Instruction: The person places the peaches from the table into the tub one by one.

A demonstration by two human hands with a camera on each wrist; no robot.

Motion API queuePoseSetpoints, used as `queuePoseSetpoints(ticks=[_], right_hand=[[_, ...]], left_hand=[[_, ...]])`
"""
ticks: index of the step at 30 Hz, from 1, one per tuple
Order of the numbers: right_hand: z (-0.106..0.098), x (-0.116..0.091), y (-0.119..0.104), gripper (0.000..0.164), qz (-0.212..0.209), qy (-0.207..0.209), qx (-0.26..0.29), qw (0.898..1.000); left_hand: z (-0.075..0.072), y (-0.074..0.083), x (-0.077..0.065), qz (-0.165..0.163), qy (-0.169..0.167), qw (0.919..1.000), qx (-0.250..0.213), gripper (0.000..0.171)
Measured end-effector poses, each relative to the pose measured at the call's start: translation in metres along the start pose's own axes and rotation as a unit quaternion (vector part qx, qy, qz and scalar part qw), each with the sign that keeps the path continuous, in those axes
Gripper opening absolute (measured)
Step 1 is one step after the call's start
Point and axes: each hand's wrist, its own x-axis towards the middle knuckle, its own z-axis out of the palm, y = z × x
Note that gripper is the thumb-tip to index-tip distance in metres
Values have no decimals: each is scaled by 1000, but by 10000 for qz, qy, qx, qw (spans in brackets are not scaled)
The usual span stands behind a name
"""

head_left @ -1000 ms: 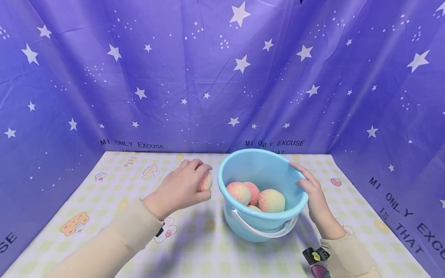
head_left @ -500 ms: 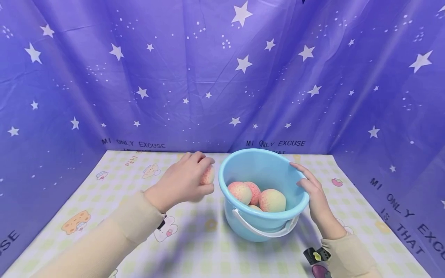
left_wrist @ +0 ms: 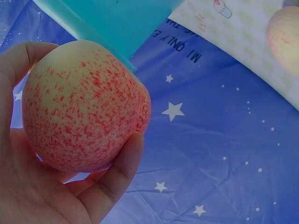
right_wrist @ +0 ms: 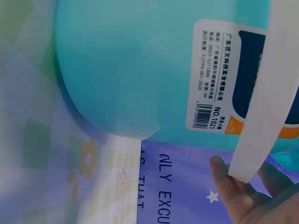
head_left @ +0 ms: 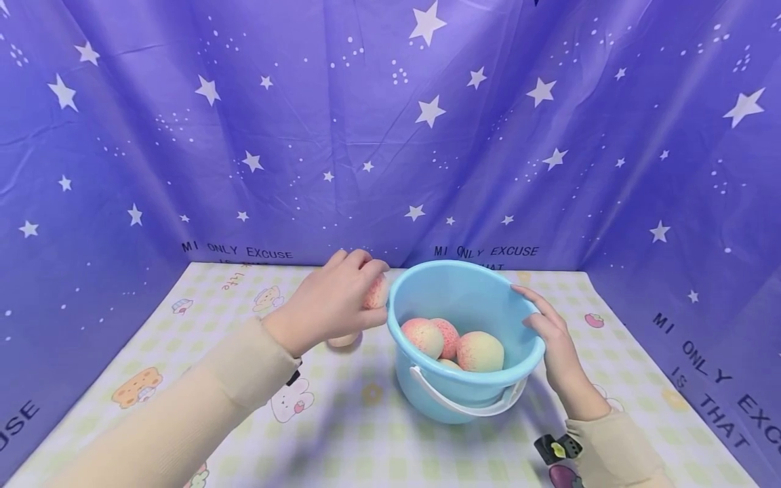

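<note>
My left hand [head_left: 329, 298] grips a peach [left_wrist: 81, 109], pale yellow with red speckles, its fingers and thumb wrapped about the sides. That peach is raised beside the left rim of a light blue bucket [head_left: 430, 396]. On the bucket's right side, my right hand [head_left: 560, 349] holds the rim with its fingertips over the edge. Several peaches [head_left: 480, 352] lie inside the bucket, one of them mostly hidden by the front wall. Another peach [head_left: 344, 340] sits on the table below my left hand, partly covered by it.
A white handle [head_left: 464, 410] hangs down the bucket's front. The table has a green and white checked cloth [head_left: 366, 447] with cartoon prints. Purple star-printed curtains [head_left: 342, 135] enclose the back and both sides. A printed label [right_wrist: 210, 84] is on the bucket's wall.
My left hand has lifted the peach up and slightly right, closer to the bucket's rim. The peach on the table beneath has come into sight. My right hand stays on the rim.
</note>
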Motion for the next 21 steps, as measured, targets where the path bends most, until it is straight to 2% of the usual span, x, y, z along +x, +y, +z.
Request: queuePoseSetpoints(ticks=[12, 21], right_hand=[[0, 2, 3, 61, -20, 8, 30, 10000], [0, 2, 3, 61, -15, 27, 27, 10000]], left_hand=[[-6, 7, 12, -83, -185, 9998, -62, 57], [-9, 15, 22, -156, -494, 9986, -130, 58]])
